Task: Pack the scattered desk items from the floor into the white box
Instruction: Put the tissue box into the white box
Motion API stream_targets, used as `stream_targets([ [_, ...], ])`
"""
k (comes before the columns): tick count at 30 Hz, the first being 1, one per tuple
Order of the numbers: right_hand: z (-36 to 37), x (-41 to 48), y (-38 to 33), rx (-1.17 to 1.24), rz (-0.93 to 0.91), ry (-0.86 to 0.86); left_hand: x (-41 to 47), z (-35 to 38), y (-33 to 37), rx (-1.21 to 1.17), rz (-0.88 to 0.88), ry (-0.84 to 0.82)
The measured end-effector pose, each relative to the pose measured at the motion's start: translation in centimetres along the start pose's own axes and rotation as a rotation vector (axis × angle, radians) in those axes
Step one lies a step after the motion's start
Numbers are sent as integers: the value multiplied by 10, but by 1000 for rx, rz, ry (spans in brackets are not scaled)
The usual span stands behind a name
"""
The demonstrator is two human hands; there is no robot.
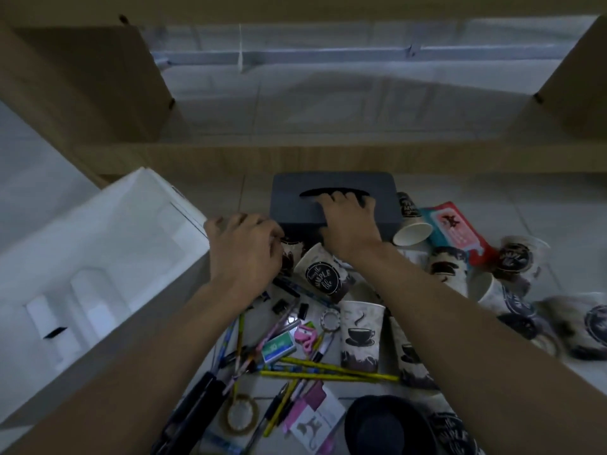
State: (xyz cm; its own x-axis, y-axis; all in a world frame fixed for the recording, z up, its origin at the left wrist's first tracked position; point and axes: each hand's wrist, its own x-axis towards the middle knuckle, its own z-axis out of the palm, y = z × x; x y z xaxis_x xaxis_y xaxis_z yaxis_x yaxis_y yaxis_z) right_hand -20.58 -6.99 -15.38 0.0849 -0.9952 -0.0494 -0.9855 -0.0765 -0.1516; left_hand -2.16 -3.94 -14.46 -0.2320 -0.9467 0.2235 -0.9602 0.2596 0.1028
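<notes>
Gripping the dark tissue box (377, 188) from above, the right hand (348, 221) is hooking its fingers (331, 198) down into the slot in the lid while the thumb is pressing against the near wall, so the top panel is being pinched between them. The box is lying flat on the floor (542, 198), at the far edge of the clutter, with its long axis running left to right across the view and the slot running the same way; the open side of the slot is facing up.

The left hand (244, 247) is hovering just beside the near left corner of the tissue box, above a tipped paper cup (323, 274). Its fingers are curling inward, but blur is hiding whether they are holding anything.

The white box (108, 244) is standing open to the left, its near corner just beside the left hand, so the carry is likely going leftward and slightly toward the person. The right hand is already holding the load; the left is nearer the destination and is looking well placed to support the left end. Because the tissue box's long axis is pointing toward the white box's wall, it is probably needing a lift over the rim, and perhaps a turn, to settle inside. Cups and pencils (328, 372) are lying nearer the person, apart from this grasp.
</notes>
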Motion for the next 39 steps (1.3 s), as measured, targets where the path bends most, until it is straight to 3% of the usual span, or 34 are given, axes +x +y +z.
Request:
stream_targets([
  [4, 7, -5, 4, 3, 15, 114, -1, 1, 2, -73, -36, 27],
  [9, -15, -27, -1, 1, 5, 354, -8, -13, -6, -394, -29, 86],
  [14, -66, -48, -21, 25, -39, 392, -50, -36, -44, -568, -99, 203],
  [21, -119, -48, -129, 217, -304, 347, -134, -62, -118, -506, -176, 13],
  [27, -119, -33, -233, 100, -687, 155, -186, -74, -171, -290, -180, -119],
  [33, -75, -15, -275, 49, -752, 55, -195, -62, -171, -127, -97, 121],
  [39, -44, -5, -293, 162, -685, 100, -190, -58, -176, -41, -83, 148],
])
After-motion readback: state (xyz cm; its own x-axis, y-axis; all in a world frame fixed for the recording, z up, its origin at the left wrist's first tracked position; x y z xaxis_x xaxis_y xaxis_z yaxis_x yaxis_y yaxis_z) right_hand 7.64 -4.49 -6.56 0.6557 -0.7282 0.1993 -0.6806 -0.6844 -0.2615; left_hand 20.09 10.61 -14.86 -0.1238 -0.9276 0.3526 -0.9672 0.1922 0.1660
